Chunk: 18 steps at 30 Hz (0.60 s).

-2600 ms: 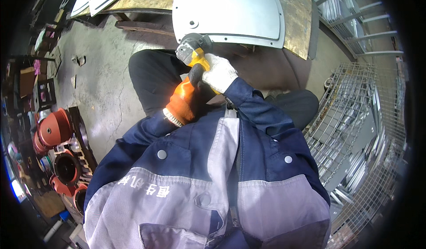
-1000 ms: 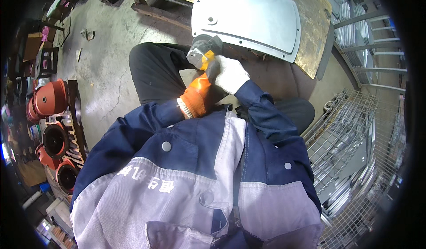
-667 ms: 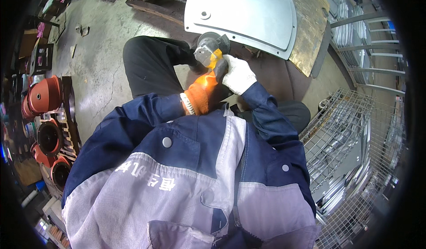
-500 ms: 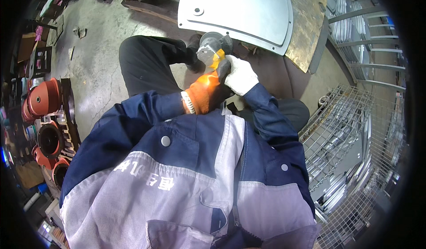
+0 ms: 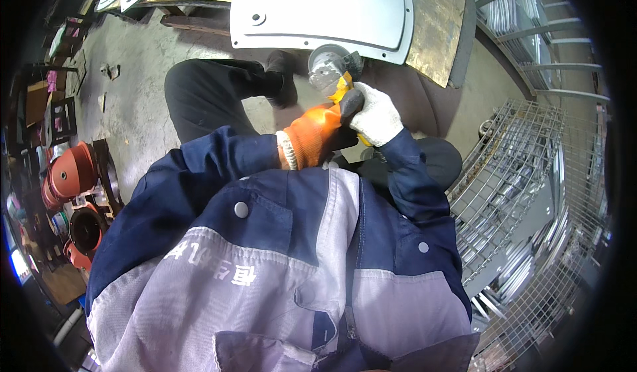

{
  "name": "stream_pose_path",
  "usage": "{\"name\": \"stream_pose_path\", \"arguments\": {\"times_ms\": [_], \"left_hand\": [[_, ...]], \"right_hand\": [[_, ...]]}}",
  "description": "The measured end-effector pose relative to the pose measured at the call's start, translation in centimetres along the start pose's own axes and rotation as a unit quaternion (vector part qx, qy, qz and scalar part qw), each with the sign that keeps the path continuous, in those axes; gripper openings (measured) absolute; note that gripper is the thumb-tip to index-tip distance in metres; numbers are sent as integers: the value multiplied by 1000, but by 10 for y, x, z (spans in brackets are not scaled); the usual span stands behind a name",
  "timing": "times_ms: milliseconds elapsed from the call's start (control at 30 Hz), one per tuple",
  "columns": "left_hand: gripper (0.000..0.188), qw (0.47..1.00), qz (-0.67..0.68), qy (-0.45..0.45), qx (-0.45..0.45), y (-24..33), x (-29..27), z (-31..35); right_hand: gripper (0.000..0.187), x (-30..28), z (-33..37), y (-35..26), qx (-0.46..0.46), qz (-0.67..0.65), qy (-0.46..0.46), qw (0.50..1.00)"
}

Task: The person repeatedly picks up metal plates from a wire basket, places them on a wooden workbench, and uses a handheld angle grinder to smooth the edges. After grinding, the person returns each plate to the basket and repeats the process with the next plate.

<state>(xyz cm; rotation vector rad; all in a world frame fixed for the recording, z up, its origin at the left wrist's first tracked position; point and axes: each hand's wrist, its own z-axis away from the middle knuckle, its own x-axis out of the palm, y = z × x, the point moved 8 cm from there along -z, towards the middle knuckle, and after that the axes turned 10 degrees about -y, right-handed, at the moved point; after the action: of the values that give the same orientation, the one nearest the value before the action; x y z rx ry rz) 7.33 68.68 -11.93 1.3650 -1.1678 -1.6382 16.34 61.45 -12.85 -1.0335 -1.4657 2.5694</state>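
Both my gloved hands are closed around an angle grinder point(image 5: 326, 73), which has a grey metal head and yellow on its body. My left hand point(image 5: 312, 136), in an orange glove with dark fingers, grips it from the left. My right hand point(image 5: 377, 114), in a white knit glove, wraps it from the right; the gloves hide most of the tool's body. The grinder's head is at the near edge of a pale grey metal panel point(image 5: 325, 10). Whether its disc touches the panel I cannot tell. That panel has rounded corners, edge holes and one ringed hole.
Under the panel is a worn wooden tabletop point(image 5: 434, 37). A wire mesh basket point(image 5: 507, 166) with metal parts stands at my right, below a metal rack point(image 5: 531, 37). Orange-red round housings point(image 5: 71, 169) lie at the left. My bent legs point(image 5: 206, 96) are beneath the arms.
The view has shifted, so the panel and table sit further left and higher. My hands and the grinder appear slightly further right, with both grips kept.
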Motion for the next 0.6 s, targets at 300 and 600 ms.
{"name": "stream_pose_path", "arguments": {"times_ms": [300,600], "left_hand": [[49,860,470,-9,-198,-7,57,-54],[37,812,504,-54,-289,6,85,-85]], "right_hand": [[55,-39,36,60,33,-103,84,991],[42,-63,58,93,30,-187,127,974]]}}
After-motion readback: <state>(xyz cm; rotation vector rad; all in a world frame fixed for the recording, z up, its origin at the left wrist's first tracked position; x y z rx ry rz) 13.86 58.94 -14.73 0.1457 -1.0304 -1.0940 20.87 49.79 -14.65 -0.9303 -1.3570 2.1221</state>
